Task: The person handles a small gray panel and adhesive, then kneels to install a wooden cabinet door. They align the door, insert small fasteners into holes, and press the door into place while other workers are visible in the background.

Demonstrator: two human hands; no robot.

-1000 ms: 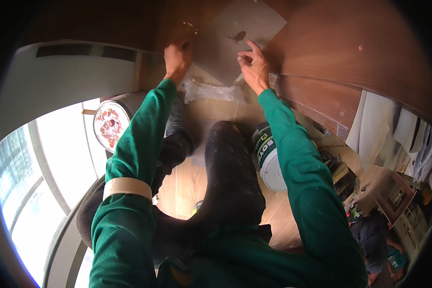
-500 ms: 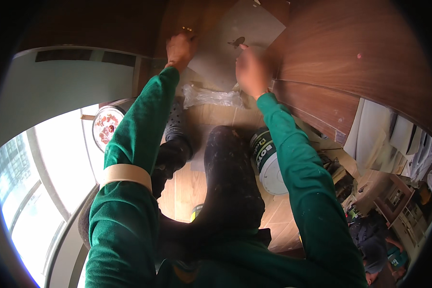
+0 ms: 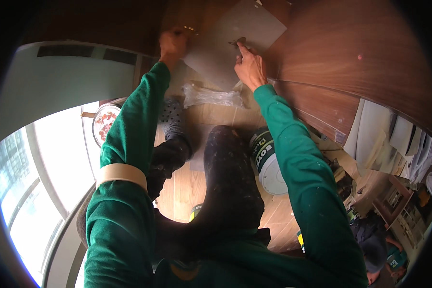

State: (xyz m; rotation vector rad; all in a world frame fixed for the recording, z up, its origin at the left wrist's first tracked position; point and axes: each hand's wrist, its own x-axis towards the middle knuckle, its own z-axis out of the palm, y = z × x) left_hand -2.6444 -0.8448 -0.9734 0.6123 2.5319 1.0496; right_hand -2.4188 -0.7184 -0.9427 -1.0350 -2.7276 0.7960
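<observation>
In shadow, my left hand (image 3: 173, 44) is against a dark brown wood surface, its fingers curled and blurred; whatever they hold, if anything, is hidden. Several small bright spots (image 3: 191, 30) show just beside its knuckles. My right hand (image 3: 251, 67) reaches over a grey sheet (image 3: 221, 53) with the index finger stretched out and the other fingers bent. That fingertip meets a small dark patch (image 3: 236, 42) on the sheet; I cannot tell if it is a hole, a mark or a shadow. A beige tape roll (image 3: 122, 174) sits around my left sleeve.
Crumpled clear plastic (image 3: 211, 97) lies below the sheet. A dark bucket with a white lid (image 3: 273, 177) stands by my right knee. At left are a round tub with reddish smears (image 3: 104, 122) and a frosted panel (image 3: 67, 81). Another person (image 3: 377, 252) is at lower right.
My left hand has shifted to the left along the dark wood. My right hand has moved slightly up, its fingertip still at the dark patch.
</observation>
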